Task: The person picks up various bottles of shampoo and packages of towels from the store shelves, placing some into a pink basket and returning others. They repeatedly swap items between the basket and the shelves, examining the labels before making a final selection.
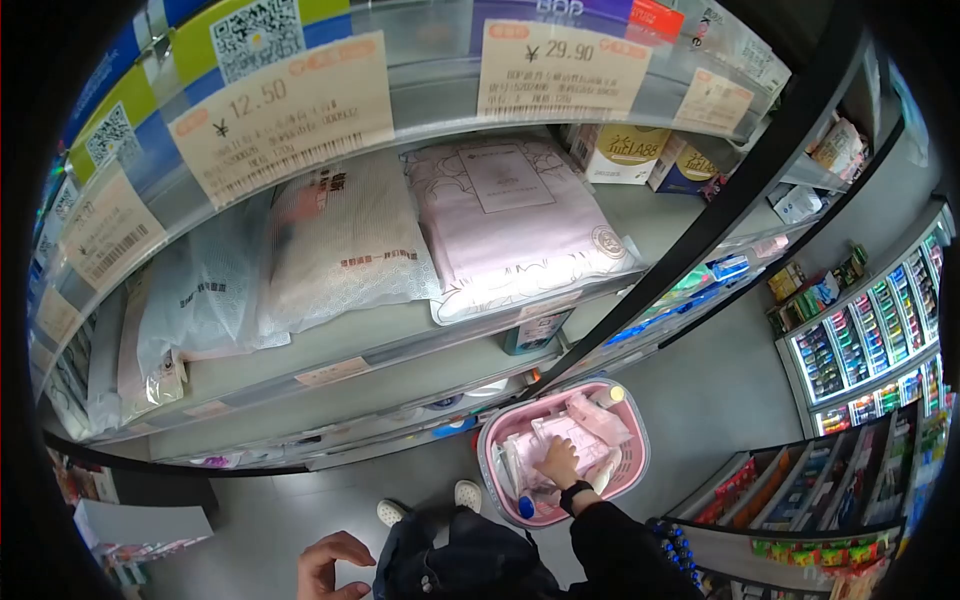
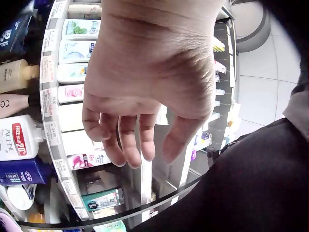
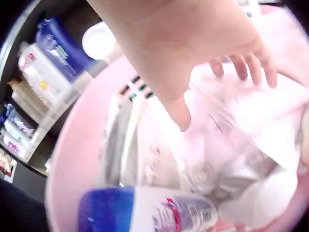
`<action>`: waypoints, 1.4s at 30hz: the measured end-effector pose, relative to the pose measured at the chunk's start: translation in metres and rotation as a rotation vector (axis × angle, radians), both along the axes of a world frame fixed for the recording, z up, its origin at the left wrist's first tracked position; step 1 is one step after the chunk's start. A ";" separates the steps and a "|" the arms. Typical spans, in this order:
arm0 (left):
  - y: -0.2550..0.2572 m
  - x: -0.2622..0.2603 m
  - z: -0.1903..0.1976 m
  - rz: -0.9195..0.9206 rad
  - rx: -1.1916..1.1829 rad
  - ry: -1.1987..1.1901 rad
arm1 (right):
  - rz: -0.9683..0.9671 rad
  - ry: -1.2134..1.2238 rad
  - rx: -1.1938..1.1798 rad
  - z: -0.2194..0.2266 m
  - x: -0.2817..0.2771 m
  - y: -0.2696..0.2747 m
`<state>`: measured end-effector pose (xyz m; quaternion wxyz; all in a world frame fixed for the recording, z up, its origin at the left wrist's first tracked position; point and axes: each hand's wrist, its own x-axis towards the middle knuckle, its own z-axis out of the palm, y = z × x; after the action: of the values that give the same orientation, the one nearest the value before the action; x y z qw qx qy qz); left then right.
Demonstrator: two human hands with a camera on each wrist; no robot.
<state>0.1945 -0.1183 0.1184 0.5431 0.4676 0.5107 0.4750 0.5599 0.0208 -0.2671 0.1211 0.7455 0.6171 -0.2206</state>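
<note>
A pink shopping basket [image 1: 487, 450] [image 3: 72, 159] stands on the floor beside the shelf. My right hand [image 1: 560, 462] [image 3: 193, 43] reaches down into it, fingers spread over a pale pink plastic package [image 1: 556, 428]. Around that hand lie a second pink packet [image 1: 600, 418], a bottle with a pale yellow cap [image 1: 609, 397] and a white bottle with a blue cap [image 1: 526, 507] [image 3: 145, 210]. Off to the left, my left hand [image 1: 335, 563] [image 2: 149, 92] hangs with loosely bent fingers and holds nothing.
Bagged packages, among them a large pink one [image 1: 520, 220], fill the shelf ahead behind price tags [image 1: 290, 115]. A black shelf post [image 1: 690, 240] rises close to the basket. Another display rack [image 1: 800, 480] stands at right. Bottles [image 2: 19, 137] line the lower shelf.
</note>
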 end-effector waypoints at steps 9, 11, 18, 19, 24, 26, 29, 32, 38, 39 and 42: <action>-0.001 -0.020 -0.015 -0.058 0.036 0.089 | -0.037 -0.094 0.231 -0.049 0.036 -0.002; 0.003 -0.014 -0.024 0.000 0.044 0.058 | -0.057 -0.039 0.219 -0.029 0.053 0.001; 0.031 -0.001 -0.046 -0.021 -0.006 0.106 | -0.110 0.409 0.328 0.098 0.056 -0.009; 0.035 -0.003 -0.052 -0.055 -0.012 0.149 | -0.113 0.614 0.384 0.115 0.055 -0.014; 0.050 0.007 -0.073 -0.137 -0.091 0.066 | -0.668 1.373 0.015 0.217 0.055 -0.041; 0.055 0.017 -0.079 -0.155 -0.114 0.066 | -0.661 1.478 0.026 0.234 0.054 -0.056; 0.056 0.026 -0.091 -0.197 -0.161 0.063 | -0.632 1.616 0.049 0.264 0.036 -0.073; 0.054 0.037 -0.084 -0.305 -0.243 -0.021 | -0.302 1.541 0.215 0.297 0.000 -0.088; 0.002 0.014 -0.102 -0.158 -0.282 -0.436 | 0.877 1.148 0.505 0.334 -0.076 -0.092; -0.009 0.003 -0.114 -0.133 -0.273 -0.434 | 0.900 1.159 0.496 0.336 -0.083 -0.092; -0.042 -0.015 -0.137 0.044 -0.347 -0.729 | 0.991 1.139 0.480 0.346 -0.096 -0.090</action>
<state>0.1791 -0.1598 -0.0184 0.7492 0.1586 0.3671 0.5280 0.4638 -0.0692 0.0791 -0.2935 0.1617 0.8750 -0.3494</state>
